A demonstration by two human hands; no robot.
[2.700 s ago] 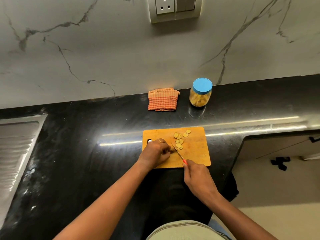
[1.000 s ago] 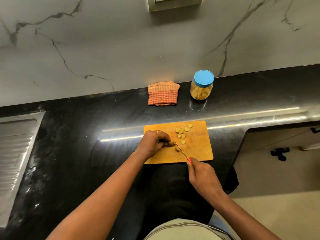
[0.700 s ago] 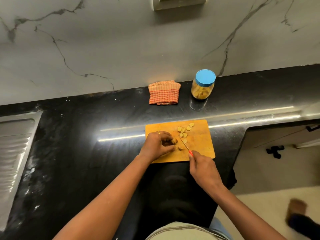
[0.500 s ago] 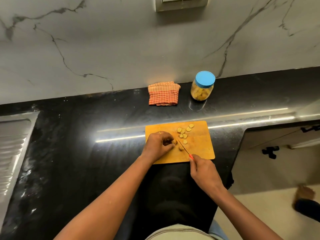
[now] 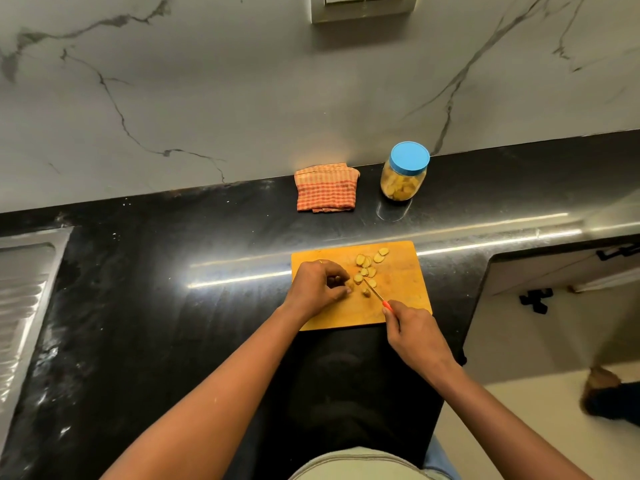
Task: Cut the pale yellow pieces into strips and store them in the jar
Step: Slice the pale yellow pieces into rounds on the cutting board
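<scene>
Knife (image 5: 374, 292) eased rightward, right hand (image 5: 412, 332) gripping it, left hand (image 5: 318, 285) pinching pale yellow piece (image 5: 350, 288), slices (image 5: 369, 268) between hands

The black worktop (image 5: 166, 323) carries an orange board (image 5: 403, 289) near its front edge, a folded checked cloth (image 5: 326, 188) against the wall, and a blue-lidded jar (image 5: 403, 180) just right of the cloth.

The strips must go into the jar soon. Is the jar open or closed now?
Closed. The blue lid sits on the jar, which stands upright.
</scene>
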